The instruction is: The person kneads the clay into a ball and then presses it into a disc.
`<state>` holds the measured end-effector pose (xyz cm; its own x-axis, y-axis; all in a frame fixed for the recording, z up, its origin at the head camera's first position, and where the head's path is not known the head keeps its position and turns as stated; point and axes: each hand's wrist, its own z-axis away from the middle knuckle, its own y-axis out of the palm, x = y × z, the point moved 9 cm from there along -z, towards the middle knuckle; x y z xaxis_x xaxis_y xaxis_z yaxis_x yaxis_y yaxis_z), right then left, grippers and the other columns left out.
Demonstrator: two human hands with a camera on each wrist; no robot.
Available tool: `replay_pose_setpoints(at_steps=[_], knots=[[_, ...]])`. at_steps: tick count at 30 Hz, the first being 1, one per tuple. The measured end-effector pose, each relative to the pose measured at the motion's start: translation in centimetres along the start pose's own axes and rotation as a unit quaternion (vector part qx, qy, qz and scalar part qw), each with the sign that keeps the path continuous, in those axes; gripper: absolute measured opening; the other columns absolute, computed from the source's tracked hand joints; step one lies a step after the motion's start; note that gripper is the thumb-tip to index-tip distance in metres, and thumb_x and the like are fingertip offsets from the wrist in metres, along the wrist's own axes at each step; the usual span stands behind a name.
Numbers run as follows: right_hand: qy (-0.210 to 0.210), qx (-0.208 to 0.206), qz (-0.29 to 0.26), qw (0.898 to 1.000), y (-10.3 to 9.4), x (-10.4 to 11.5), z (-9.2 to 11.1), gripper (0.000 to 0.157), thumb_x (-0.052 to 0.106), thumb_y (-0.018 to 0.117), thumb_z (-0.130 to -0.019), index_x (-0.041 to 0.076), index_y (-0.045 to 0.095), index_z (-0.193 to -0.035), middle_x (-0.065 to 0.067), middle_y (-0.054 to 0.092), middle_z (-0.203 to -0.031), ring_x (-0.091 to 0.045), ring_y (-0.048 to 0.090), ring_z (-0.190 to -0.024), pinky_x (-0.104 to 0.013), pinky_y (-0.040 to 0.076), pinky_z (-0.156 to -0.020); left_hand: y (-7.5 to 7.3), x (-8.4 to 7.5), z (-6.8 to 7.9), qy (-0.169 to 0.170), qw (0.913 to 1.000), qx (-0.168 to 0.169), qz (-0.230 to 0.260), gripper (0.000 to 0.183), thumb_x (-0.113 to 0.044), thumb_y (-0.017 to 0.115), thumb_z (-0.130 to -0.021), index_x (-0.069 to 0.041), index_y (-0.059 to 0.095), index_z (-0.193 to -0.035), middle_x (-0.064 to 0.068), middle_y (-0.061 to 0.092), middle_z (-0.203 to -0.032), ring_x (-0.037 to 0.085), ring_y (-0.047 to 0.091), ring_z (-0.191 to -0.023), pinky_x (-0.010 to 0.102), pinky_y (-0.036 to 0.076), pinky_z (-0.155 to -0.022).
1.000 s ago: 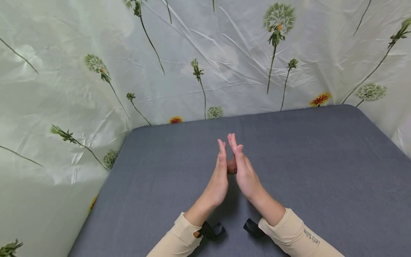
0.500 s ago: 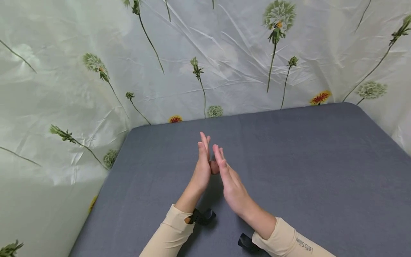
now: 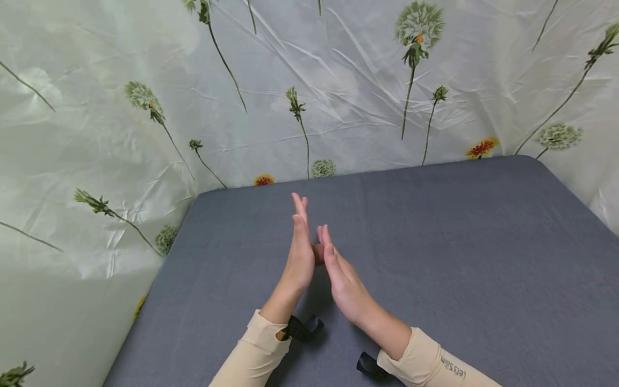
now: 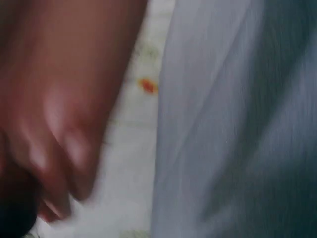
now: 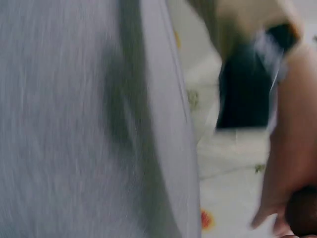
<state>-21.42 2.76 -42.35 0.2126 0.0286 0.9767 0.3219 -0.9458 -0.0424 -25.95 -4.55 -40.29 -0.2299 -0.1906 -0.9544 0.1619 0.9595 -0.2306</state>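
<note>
A small reddish-brown ball (image 3: 318,254) sits between two facing palms in the head view, partly covered by them. My left hand (image 3: 299,257) is on its left side, fingers straight and pointing up and forward. Against the other side lies my right hand (image 3: 345,282), fingers straight too, its tips lower in the picture than the left ones. From the right wrist, the ball (image 5: 303,210) looks dark and round against the left hand (image 5: 292,148). The left wrist view is blurred and shows the right hand (image 4: 64,114) with a dark round shape at its lower left.
Both hands are over a grey cloth-covered table (image 3: 435,242). Behind and to the left hangs a shiny pale sheet (image 3: 242,129) printed with dandelions. Black wrist cameras stick out below the left sleeve (image 3: 253,352) and the right sleeve (image 3: 418,357).
Both hands have shifted left with the ball between the palms. The left hand has slid forward against the right, which has drawn back, so the left fingertips now lead.
</note>
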Motion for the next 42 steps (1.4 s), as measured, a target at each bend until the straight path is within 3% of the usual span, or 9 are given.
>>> replay_pose_setpoints(at_steps=[8,10,14,18,20,25,31,35,42], knots=[[-0.064,-0.054,0.037,0.996,-2.0,2.7,0.0,0.059,0.033,0.010,-0.120,0.003,0.018,-0.171,-0.010,0.015,-0.181,-0.030,0.013,-0.168,-0.007,0.011,-0.124,2.0,2.0,0.2,-0.035,0.9974,0.059,0.019,0.086,-0.080,-0.003,-0.103,-0.030,-0.017,-0.171,-0.002,0.000,-0.183,0.026,0.001,-0.169,0.063,-0.001,-0.134],[-0.060,-0.071,0.037,0.995,-3.5,2.8,-0.4,0.063,0.039,0.007,-0.119,0.006,0.017,-0.172,-0.008,0.016,-0.181,-0.026,0.043,-0.155,-0.013,0.029,-0.120,3.6,1.7,0.8,-0.025,0.9964,0.082,0.003,0.082,-0.076,-0.004,-0.105,-0.028,-0.016,-0.171,-0.003,0.000,-0.182,0.023,-0.004,-0.169,0.063,-0.001,-0.133],[-0.029,-0.064,0.012,0.997,-4.5,1.8,-1.1,0.071,0.050,0.003,-0.117,0.006,0.010,-0.172,-0.009,0.010,-0.182,-0.026,0.042,-0.155,-0.042,0.031,-0.129,4.5,0.2,1.6,0.011,0.9961,0.084,-0.022,0.080,-0.073,-0.004,-0.107,-0.027,-0.016,-0.171,0.000,-0.003,-0.183,0.026,-0.004,-0.169,0.067,0.002,-0.132],[0.002,-0.017,-0.006,1.000,-1.9,0.1,-1.0,0.069,0.045,0.003,-0.118,0.001,0.001,-0.171,-0.014,0.004,-0.182,-0.032,0.001,-0.169,-0.061,0.003,-0.134,2.0,-1.1,1.1,0.039,0.9982,0.035,-0.028,0.091,-0.084,-0.004,-0.099,-0.030,-0.016,-0.171,0.000,-0.002,-0.183,0.029,0.003,-0.169,0.067,0.010,-0.131],[0.012,0.007,-0.009,1.000,-0.3,-0.4,-0.6,0.066,0.042,0.004,-0.119,0.002,-0.001,-0.171,-0.013,0.004,-0.182,-0.030,0.000,-0.169,-0.061,0.003,-0.134,0.5,-0.8,0.5,0.021,0.9996,0.014,-0.011,0.096,-0.091,-0.003,-0.093,-0.035,-0.017,-0.170,-0.004,0.000,-0.183,0.033,0.013,-0.167,0.058,0.033,-0.123],[-0.006,0.014,0.004,1.000,0.8,0.7,0.3,0.060,0.035,0.011,-0.120,0.003,0.007,-0.172,-0.010,0.007,-0.182,-0.031,0.002,-0.169,-0.060,0.005,-0.133,-0.8,1.6,-0.5,-0.050,0.9975,0.010,0.049,0.094,-0.093,-0.005,-0.091,-0.042,-0.018,-0.169,-0.004,0.003,-0.183,0.043,0.035,-0.157,0.044,0.050,-0.096],[-0.030,-0.058,0.020,0.998,-2.8,2.0,-0.3,0.062,0.037,0.011,-0.120,0.003,0.017,-0.171,-0.010,0.015,-0.181,-0.029,0.009,-0.169,-0.032,0.014,-0.133,2.6,1.9,0.2,-0.018,0.9979,0.060,-0.015,0.079,-0.074,-0.003,-0.107,-0.029,-0.014,-0.172,0.002,0.005,-0.183,0.030,0.010,-0.169,0.061,0.009,-0.134],[-0.015,-0.073,0.003,0.997,-4.7,1.3,-1.0,0.069,0.046,0.006,-0.118,0.003,0.013,-0.172,-0.010,0.011,-0.182,-0.028,0.011,-0.168,-0.044,0.016,-0.134,4.9,1.0,1.3,0.004,0.9936,0.095,-0.061,0.074,-0.069,-0.004,-0.109,-0.029,-0.016,-0.171,-0.003,-0.004,-0.182,0.023,-0.003,-0.169,0.062,0.006,-0.134],[0.035,0.009,-0.015,0.999,-1.0,-1.2,-0.8,0.066,0.042,0.005,-0.119,0.004,-0.004,-0.171,-0.015,-0.001,-0.181,-0.032,-0.003,-0.168,-0.061,0.003,-0.134,1.8,-0.9,0.8,0.043,0.9978,0.015,-0.048,0.084,-0.079,0.001,-0.104,-0.031,-0.013,-0.172,-0.002,0.001,-0.183,0.026,0.001,-0.169,0.067,0.007,-0.132]])
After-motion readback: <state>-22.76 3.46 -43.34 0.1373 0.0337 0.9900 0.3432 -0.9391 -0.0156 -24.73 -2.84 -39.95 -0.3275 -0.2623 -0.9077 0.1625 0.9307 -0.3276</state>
